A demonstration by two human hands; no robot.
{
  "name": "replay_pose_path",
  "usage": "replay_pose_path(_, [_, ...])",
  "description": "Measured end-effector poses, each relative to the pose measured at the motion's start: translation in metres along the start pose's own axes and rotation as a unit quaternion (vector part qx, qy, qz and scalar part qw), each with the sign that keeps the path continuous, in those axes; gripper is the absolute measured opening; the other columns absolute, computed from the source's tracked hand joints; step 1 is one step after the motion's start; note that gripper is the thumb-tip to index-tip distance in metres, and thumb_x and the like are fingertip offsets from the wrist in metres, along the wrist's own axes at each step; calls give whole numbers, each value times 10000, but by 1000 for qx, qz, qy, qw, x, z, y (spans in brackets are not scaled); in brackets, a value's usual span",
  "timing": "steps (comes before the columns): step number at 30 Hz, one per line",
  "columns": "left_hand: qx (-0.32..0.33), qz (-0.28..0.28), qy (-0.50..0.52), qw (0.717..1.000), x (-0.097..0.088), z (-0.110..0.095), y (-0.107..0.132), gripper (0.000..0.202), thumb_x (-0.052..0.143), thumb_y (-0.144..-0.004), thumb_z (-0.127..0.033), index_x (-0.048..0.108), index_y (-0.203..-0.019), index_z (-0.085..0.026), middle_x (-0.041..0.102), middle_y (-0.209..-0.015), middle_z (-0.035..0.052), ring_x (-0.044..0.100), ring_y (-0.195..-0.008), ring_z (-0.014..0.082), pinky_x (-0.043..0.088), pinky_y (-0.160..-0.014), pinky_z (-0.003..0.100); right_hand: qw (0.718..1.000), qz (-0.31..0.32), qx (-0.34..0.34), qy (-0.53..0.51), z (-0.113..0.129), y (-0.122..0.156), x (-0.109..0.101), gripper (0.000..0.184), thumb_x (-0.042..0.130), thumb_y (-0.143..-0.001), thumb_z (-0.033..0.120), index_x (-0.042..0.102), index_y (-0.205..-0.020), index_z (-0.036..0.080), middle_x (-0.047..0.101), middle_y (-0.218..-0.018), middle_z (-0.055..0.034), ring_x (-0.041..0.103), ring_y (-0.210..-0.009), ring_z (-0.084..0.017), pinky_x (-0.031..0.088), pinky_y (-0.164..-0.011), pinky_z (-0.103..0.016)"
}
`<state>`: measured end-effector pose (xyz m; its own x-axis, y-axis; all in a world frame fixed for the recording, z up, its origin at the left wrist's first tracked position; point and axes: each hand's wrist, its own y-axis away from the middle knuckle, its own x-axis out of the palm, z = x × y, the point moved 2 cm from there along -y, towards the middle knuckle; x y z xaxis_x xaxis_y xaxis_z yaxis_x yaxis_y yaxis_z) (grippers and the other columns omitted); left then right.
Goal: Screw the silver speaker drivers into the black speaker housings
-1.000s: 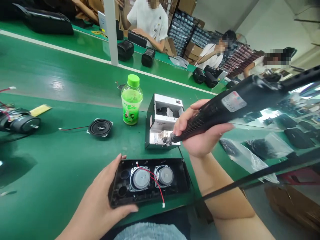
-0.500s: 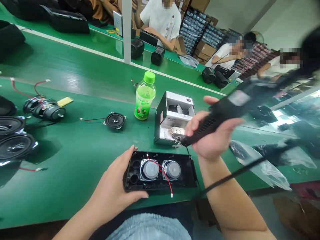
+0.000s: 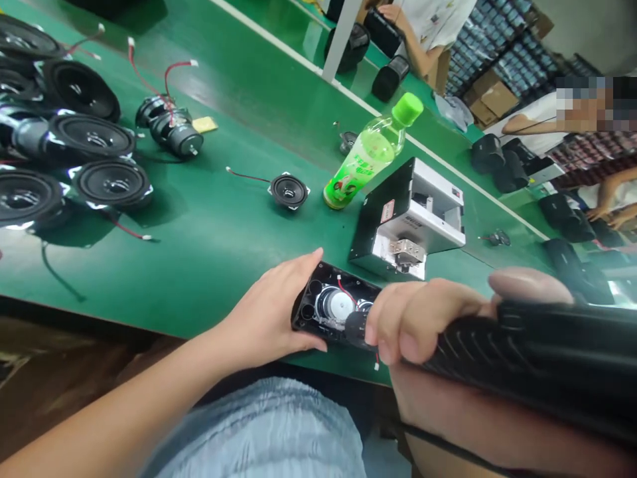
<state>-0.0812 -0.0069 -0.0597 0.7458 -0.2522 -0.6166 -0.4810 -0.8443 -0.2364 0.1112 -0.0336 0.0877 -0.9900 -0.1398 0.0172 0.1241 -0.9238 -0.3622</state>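
A black speaker housing with round drivers and a red wire lies at the near edge of the green bench. My left hand clasps its left end, thumb under and fingers along the top. My right hand is wrapped round a black electric screwdriver, whose tip rests down on the housing. Just behind stands a white and black screw feeder box.
A green-capped drink bottle and a small loose speaker stand behind the housing. Several large speaker drivers crowd the left of the bench. Other people work at black speakers across the belt.
My right hand has brought the screwdriver from the feeder box down onto the housing. The camera has swung left and tilted, showing more speakers at the left.
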Motion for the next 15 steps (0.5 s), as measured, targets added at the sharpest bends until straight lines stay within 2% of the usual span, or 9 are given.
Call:
replay_pose_path(1, [3,-4,3,1000,0,0,0,1468,974,-717,-644,-13,-1768,-370,402,-1771,195,465,-1596,429,464,-1267,638,1000,-18,-10,-13,-5,-1,4,277,550,-1099,474,691,-1298,342,695,-757,9,685,-598,-209,620,-634,-426])
replay_pose_path(4, [8,-9,9,1000,1,-1,-2,1475,988,-702,-633,2,-1765,-364,431,-1749,200,485,-1580,429,472,-1257,628,997,-72,-27,-31,-18,-5,12,491,478,-1067,676,735,-1242,297,681,-702,5,647,-517,-202,589,-542,-413])
replay_pose_path(8, [11,-10,11,1000,1,-3,-3,1476,999,-693,-619,14,-1759,-352,450,-1734,206,493,-1575,421,483,-1247,613,995,-66,-69,-42,-30,-9,15,689,422,-1002,825,752,-1216,259,664,-654,10,609,-452,-187,552,-468,-389])
replay_pose_path(10, [14,-10,12,1000,0,-3,-3,1472,1000,-691,-619,25,-1757,-338,450,-1732,211,492,-1575,415,483,-1248,607,995,-70,-63,-38,-33,-9,13,669,420,-1012,812,751,-1204,264,659,-648,13,604,-448,-186,556,-474,-388])
replay_pose_path(15, [14,-9,15,1000,1,-3,-2,1458,998,-695,-617,42,-1757,-322,452,-1730,207,486,-1578,407,476,-1251,606,998,-54,-29,-13,-33,-7,12,326,640,-1038,559,737,-1216,305,679,-679,33,617,-472,-191,605,-541,-412])
